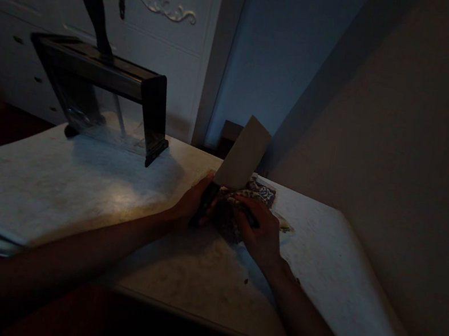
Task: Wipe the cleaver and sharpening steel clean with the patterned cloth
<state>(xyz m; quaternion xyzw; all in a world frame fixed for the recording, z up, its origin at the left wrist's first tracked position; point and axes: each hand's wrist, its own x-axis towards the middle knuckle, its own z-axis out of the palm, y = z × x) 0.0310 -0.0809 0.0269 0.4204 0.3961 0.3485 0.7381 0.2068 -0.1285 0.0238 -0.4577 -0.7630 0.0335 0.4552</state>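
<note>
My left hand (193, 200) is closed round the dark handle of a cleaver (245, 151). Its broad, pale blade tilts up and to the right, away from me. Just right of the handle is my right hand (261, 229), its fingers bent and closed on a short dark piece that I cannot make out in the dim light. Under and beyond both hands lies a crumpled, dark-and-white patterned cloth (264, 191), partly covered by the fingers and the blade. Part of the left fingers is hidden behind the handle.
A black-framed, see-through knife block (98, 71) stands on the left of the pale table (115, 195), with a dark-handled knife (96, 9) upright in it. White cabinet doors (162, 53) are behind it. A wall (408, 136) rises along the right side.
</note>
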